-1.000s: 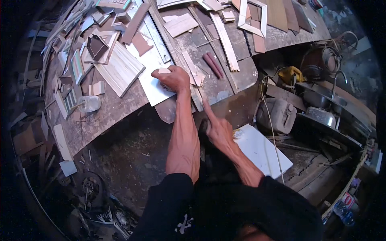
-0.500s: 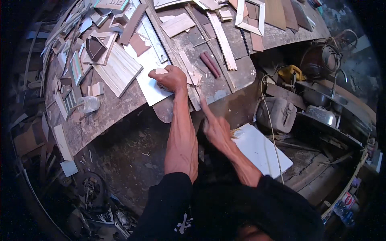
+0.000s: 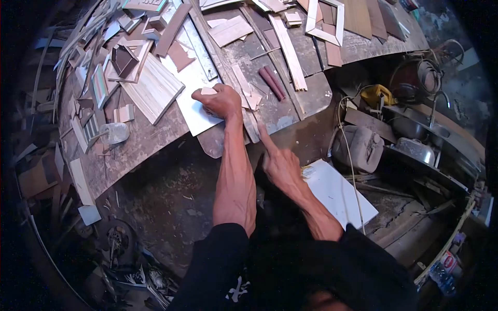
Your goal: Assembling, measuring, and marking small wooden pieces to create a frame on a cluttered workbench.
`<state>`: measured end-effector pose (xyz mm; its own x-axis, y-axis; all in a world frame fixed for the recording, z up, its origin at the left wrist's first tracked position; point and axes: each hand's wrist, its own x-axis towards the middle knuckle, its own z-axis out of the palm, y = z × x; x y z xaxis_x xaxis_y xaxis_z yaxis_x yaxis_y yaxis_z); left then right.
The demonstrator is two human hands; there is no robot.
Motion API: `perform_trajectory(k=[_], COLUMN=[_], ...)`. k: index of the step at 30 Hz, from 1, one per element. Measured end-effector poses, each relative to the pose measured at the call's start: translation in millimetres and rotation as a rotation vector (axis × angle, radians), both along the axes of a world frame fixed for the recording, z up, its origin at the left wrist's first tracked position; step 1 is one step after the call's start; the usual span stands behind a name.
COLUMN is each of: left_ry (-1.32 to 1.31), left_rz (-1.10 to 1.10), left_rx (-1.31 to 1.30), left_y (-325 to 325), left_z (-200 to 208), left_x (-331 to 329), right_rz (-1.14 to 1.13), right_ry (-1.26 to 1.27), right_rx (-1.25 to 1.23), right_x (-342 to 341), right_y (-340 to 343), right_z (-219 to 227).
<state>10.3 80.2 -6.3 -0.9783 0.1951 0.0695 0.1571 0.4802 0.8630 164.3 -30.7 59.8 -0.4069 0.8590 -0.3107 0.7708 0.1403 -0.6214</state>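
Observation:
My left hand [image 3: 220, 102] is closed over a small pale wood piece [image 3: 208, 90] at the bench's near edge, beside a white sheet [image 3: 199, 116]. Just right of it, lower down, is my right hand [image 3: 281, 165]. Its index finger stretches up toward the bench edge while the other fingers curl in. Whatever those curled fingers hold, if anything, is hidden beneath the hand. Past the fingertip lie a long narrow wood strip [image 3: 251, 127] and pinkish scraps [image 3: 251, 99]. Two dark red rods [image 3: 272, 83] rest farther right on the bench.
Wood offcuts, a striped board [image 3: 153, 90] and a clear plastic cup [image 3: 115, 133] crowd the bench's left side. A white frame [image 3: 325, 23] lies at the back. Below right are a white panel [image 3: 340, 194], a dirty jerrycan [image 3: 358, 147], a hanging cord [image 3: 346, 142] and a metal sink [image 3: 415, 150].

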Motion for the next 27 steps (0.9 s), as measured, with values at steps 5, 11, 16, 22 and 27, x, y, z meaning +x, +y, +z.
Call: perform_trajectory(k=[5,11,16,22,27], left_ry=[-0.037,-0.031,0.035,0.021,-0.012], left_rz=[0.048,0.004,0.024,0.027,0.001], left_rx=[-0.038,-0.005,-0.036,-0.057,-0.016], left_y=[4,4,4,0,4], left_z=[10,9,-2,-4,3], left_x=[4,7,-2,-3,3], right_rz=[-0.031,-0.024,-0.053,-0.050,-0.029], right_ry=[0.007,-0.043,0.033,0.016,-0.018], right_rx=[-0.056,-0.005,-0.038,-0.025,-0.038], right_x=[-20,-4,0,-12,-6], right_y=[33,13,-6,6,19], right_z=[-3,0,-8,-13,-8])
